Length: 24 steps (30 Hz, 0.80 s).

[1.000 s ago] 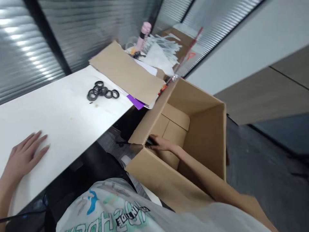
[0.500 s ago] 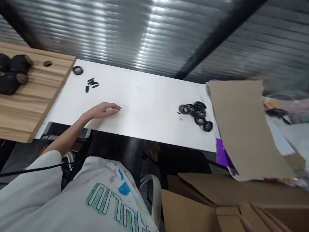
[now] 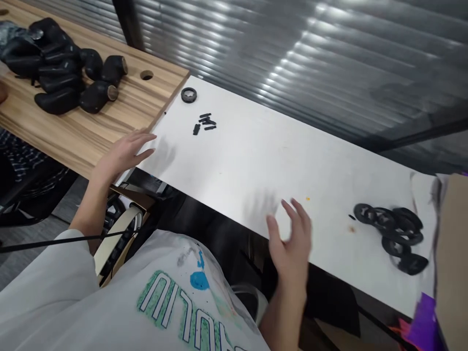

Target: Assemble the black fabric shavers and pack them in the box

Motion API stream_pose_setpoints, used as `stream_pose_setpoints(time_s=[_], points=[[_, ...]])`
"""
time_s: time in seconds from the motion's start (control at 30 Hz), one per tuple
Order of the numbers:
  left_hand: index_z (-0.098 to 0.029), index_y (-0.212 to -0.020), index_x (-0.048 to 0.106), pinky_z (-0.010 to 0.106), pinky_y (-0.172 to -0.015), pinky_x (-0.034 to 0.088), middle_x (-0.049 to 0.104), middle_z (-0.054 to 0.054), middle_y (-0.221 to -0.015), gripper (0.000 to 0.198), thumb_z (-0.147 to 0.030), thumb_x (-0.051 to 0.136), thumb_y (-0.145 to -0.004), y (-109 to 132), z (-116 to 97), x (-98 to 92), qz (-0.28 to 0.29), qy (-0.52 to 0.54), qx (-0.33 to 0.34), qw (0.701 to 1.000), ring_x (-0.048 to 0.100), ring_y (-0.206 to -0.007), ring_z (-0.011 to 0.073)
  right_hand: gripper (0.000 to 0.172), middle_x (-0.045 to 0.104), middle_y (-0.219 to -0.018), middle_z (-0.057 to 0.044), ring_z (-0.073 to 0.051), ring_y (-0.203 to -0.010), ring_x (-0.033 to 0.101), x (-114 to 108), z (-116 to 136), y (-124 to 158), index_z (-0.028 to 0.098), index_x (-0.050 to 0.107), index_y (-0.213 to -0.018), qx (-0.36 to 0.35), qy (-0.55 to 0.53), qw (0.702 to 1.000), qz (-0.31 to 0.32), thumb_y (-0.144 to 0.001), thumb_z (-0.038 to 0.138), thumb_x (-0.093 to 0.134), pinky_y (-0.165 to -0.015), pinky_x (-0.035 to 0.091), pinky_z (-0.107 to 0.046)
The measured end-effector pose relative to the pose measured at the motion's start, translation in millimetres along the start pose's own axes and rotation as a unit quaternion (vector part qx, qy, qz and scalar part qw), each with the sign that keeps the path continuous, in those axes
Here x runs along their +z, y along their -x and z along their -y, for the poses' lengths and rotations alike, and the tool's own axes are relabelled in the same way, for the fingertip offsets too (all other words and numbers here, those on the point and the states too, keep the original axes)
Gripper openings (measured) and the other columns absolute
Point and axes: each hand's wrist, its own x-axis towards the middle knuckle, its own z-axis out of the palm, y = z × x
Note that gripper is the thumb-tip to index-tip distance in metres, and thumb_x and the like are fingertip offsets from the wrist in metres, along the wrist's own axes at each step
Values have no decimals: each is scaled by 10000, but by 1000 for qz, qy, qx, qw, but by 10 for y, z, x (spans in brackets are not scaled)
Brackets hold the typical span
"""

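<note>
My left hand [image 3: 126, 152] hovers over the seam between the wooden table and the white table [image 3: 234, 161], fingers apart, holding nothing. Over the white table's front edge, my right hand [image 3: 292, 239] is raised with its fingers spread and nothing in them. A black ring [image 3: 189, 95] lies at the far left corner of the white table. Several small flat black pieces [image 3: 206, 121] lie near it, beyond my left hand. At the right end sits a pile of black rings [image 3: 395, 226], some overlapping.
Several black rounded objects [image 3: 62, 68] are heaped on the wooden table [image 3: 135, 105] at left. A cardboard sheet [image 3: 453, 243] stands at the right edge. Corrugated metal [image 3: 292, 58] runs behind the tables. Below is a box with a white band [image 3: 117, 239].
The view has swung left, showing more of the wooden table. My right hand has come from the cardboard box at lower right to above the white table's edge. My left hand has shifted left.
</note>
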Motion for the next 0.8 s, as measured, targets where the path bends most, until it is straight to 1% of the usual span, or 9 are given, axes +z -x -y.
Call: stream_pose_setpoints(time_s=[0.07, 0.13, 0.27, 0.33, 0.47, 0.57, 0.63, 0.7, 0.8], points=[[-146, -1349, 713, 668, -1312, 299, 705, 143, -1405, 565, -602, 616, -1031, 73, 89, -29, -7, 3, 1, 1000, 545, -1491, 400, 577, 358, -1735, -135, -367, -1654, 298, 423, 104, -312, 303, 466, -1642, -12, -33, 999, 29, -1115, 539, 461, -1308, 353, -679], [-153, -1317, 727, 641, -1314, 326, 726, 145, -1366, 528, -583, 602, -1037, 157, 117, -27, -13, 3, 18, 1000, 575, -1458, 380, 594, 349, -1758, -134, -359, -1671, 273, 730, 186, -509, 273, 466, -1645, -45, -48, 997, 49, -1125, 561, 449, -1325, 325, -672], [-202, -1263, 750, 512, -1182, 525, 765, 134, -1265, 360, -442, 562, -1071, 390, 30, 66, -22, 2, 37, 999, 684, -1293, 310, 617, 442, -1712, -161, -374, -1636, 359, 1011, 212, -631, 227, 517, -1619, -93, -31, 995, 6, -1131, 590, 408, -1341, 246, -705], [-227, -1240, 761, 418, -1057, 590, 778, 118, -1217, 299, -335, 536, -1076, 562, -21, 182, 29, 11, 42, 999, 726, -1180, 268, 626, 510, -1661, -174, -376, -1594, 431, 1046, 172, -622, 207, 566, -1583, -87, -43, 995, -27, -1127, 605, 406, -1337, 265, -699], [-237, -1358, 728, 309, -883, 582, 772, 108, -1271, 447, -104, 537, -976, 998, -69, 583, 226, 22, 12, 974, 756, -1081, 246, 628, 589, -1585, -186, -382, -1553, 488, 1047, 125, -598, 171, 663, -1483, -74, -78, 992, -59, -1115, 623, 427, -1332, 288, -693], [-247, -1529, 611, 296, -757, 537, 746, 126, -1327, 646, -99, 638, -900, 1279, -121, 938, 274, 6, -48, 960, 762, -975, 257, 614, 602, -1575, -183, -378, -1544, 502, 1045, 124, -601, 167, 692, -1450, -78, -85, 992, -59, -1109, 618, 454, -1326, 308, -690], [-219, -1386, 691, 292, -696, 496, 769, 121, -1165, 440, -226, 692, -946, 1385, -175, 1119, 252, -2, -62, 966, 743, -880, 248, 601, 614, -1566, -180, -371, -1532, 521, 1046, 114, -605, 162, 705, -1431, -82, -93, 991, -56, -1112, 607, 459, -1312, 348, -679], [-188, -1066, 748, 298, -686, 471, 747, 105, -938, 216, -354, 612, -1048, 1435, -228, 1210, 232, -9, -53, 971, 715, -810, 234, 581, 633, -1547, -172, -359, -1515, 546, 1050, 92, -606, 162, 728, -1391, -86, -103, 989, -57, -1120, 595, 451, -1297, 386, -663], [-191, -778, 640, 333, -712, 445, 657, 78, -741, 464, -416, 453, -1138, 1491, -285, 1146, 193, -25, -6, 981, 656, -711, 209, 568, 669, -1506, -158, -347, -1481, 585, 1057, 54, -616, 175, 766, -1300, -92, -113, 987, -70, -1124, 602, 436, -1281, 421, -645]])
